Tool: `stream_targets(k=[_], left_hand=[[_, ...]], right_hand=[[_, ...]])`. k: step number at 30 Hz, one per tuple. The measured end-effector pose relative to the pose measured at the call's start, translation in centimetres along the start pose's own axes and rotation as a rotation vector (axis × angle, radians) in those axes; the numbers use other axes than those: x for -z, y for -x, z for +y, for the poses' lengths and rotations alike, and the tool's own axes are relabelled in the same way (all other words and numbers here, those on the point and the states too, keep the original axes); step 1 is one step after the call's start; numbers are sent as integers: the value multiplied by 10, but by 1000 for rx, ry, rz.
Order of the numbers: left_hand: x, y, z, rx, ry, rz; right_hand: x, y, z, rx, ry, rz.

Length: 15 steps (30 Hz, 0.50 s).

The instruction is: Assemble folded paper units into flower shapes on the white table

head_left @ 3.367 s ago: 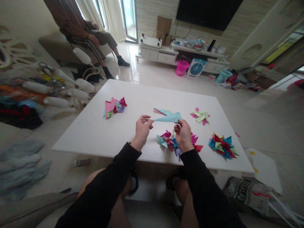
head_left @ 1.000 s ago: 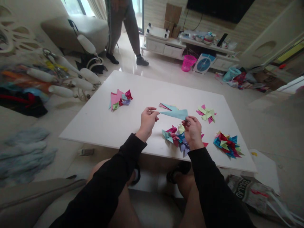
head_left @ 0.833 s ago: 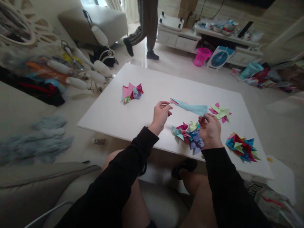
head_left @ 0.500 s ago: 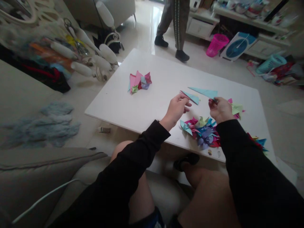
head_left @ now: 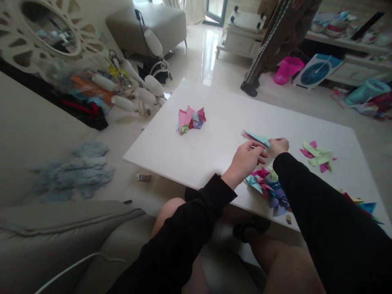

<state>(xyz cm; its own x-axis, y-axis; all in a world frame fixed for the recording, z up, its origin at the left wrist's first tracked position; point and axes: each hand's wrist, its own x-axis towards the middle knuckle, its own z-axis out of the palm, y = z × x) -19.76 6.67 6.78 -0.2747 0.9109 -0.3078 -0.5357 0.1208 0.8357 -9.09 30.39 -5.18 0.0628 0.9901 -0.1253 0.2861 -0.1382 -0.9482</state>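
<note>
My left hand (head_left: 245, 161) and my right hand (head_left: 278, 146) meet above the white table (head_left: 214, 147), both with fingers closed. Between them lies a light blue folded paper piece (head_left: 257, 139) with pink tips on its left end. My right hand pinches its right end. My left hand's fingers close just below it; whether they grip it is hidden. A pile of folded coloured paper pieces (head_left: 269, 185) lies right under my wrists.
Another coloured paper pile (head_left: 190, 119) lies at the table's left, green and pink pieces (head_left: 318, 155) at the right, more (head_left: 361, 204) at the right edge. A person's leg (head_left: 269, 45) stands beyond the table. A sofa (head_left: 61, 237), lamp parts (head_left: 137, 90) and clutter are left.
My head turned left and down. My hands came together from apart, bringing the blue paper down near the table. The other person got up and walked to the right behind the table.
</note>
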Motion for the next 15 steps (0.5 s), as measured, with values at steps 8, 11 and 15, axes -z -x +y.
stream_targets(k=[8, 11, 15], left_hand=[[12, 0, 11, -81, 73, 81], [19, 1, 16, -115, 43, 123], [35, 5, 22, -231, -65, 221]], right_hand=[[-113, 48, -36, 732, 675, -440], [-169, 94, -48, 938, 674, -705], [-212, 142, -51, 1056, 781, -893]])
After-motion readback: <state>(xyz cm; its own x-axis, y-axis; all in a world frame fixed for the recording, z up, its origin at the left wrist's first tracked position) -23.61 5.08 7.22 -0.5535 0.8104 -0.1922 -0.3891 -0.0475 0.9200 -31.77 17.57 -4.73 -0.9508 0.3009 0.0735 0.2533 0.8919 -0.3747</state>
